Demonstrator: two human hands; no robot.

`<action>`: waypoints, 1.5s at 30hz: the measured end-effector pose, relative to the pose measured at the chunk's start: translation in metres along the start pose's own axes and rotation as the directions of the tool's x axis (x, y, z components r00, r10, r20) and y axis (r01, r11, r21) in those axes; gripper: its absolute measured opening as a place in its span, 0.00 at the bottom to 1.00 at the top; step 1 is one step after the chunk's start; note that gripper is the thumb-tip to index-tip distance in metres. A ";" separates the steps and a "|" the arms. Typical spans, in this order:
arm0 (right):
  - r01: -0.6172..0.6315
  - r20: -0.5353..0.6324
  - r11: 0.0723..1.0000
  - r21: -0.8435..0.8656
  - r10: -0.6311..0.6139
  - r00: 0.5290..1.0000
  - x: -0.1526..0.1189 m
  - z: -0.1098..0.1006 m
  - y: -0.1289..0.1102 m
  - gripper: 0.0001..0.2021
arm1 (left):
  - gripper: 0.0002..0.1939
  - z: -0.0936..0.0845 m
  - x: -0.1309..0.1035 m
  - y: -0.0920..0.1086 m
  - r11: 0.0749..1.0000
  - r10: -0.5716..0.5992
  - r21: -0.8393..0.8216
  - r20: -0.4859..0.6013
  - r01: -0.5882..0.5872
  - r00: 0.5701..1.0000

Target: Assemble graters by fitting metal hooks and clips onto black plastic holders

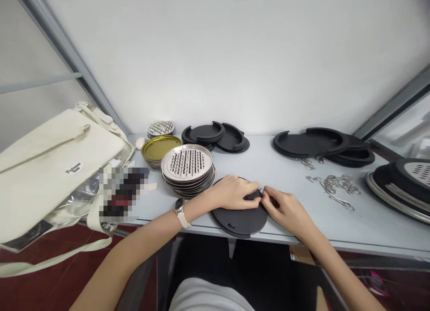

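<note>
A round black plate (235, 219) lies at the table's front edge, with a small slot near its lower side. My left hand (237, 193) rests over its upper part, thumb and index finger closed at the plate's right rim. Close beside it, my right hand (280, 208) pinches a small metal wire clip (261, 190) at that same rim. The fingertips of both hands nearly meet there. To the left stands a stack of round metal grater discs (187, 164). Several loose wire clips (336, 184) lie to the right of my right hand.
Gold lids (161, 147) and a smaller grater stack (161, 127) stand at the back left. Black rimmed discs (204, 134) lie by the wall, more (309, 143) at the back right. A cream bag (60, 163) is far left; a black-and-silver stack (396, 185) is far right.
</note>
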State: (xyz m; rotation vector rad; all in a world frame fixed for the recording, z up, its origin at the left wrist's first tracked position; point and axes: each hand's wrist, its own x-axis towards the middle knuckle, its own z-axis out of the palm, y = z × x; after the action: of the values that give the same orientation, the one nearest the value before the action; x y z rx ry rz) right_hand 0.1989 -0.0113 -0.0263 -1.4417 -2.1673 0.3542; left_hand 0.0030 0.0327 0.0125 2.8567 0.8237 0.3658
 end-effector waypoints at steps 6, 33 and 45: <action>-0.007 0.002 1.000 0.002 0.007 1.000 0.000 -0.001 -0.001 0.14 | 0.10 0.001 0.000 -0.001 1.000 0.005 0.006 -0.013 -0.005 1.000; -0.001 -0.019 1.000 -0.016 0.000 1.000 -0.001 -0.002 -0.001 0.14 | 0.11 0.001 0.002 0.000 1.000 -0.022 0.021 0.027 0.022 0.999; -0.003 -0.014 1.000 0.002 0.003 1.000 0.000 -0.002 -0.004 0.14 | 0.10 0.000 0.001 0.000 1.000 -0.013 0.005 0.015 0.013 1.000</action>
State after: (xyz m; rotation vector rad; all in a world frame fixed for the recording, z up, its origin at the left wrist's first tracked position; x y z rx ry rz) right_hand 0.1971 -0.0127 -0.0224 -1.4423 -2.1530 0.3460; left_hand 0.0042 0.0330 0.0126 2.8534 0.8410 0.3404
